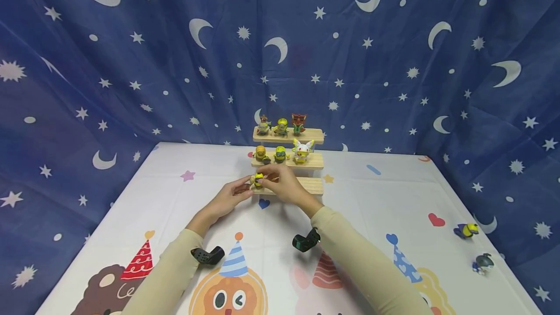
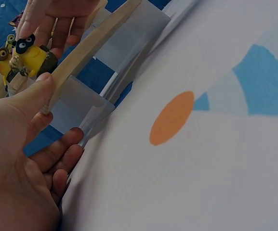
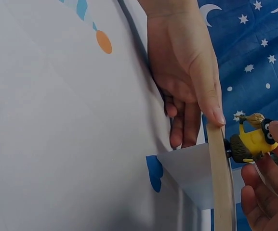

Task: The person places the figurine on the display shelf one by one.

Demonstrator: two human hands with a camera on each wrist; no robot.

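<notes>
On the left end of the lowest step of a three-step wooden display stand [image 1: 311,185] is a yellow minion figure [image 1: 258,180] with a dark mask and dark lower body. My right hand [image 1: 285,184] pinches its head between thumb and fingers. In the right wrist view the figure's [image 3: 250,144] feet meet the board's top face. My left hand [image 1: 229,196] grips the left end of that board, thumb at its upper edge and index finger below. The other left fingers [image 2: 64,151] hang loosely curled beside the stand's pale support.
On the top step stand two minion figures [image 1: 281,127] and a red fox figure [image 1: 299,123]. The middle step bears more yellow figures [image 1: 280,154] and a white long-eared one [image 1: 302,151]. Far right on the table lie a purple-and-yellow figure [image 1: 466,230] and a grey one [image 1: 483,263].
</notes>
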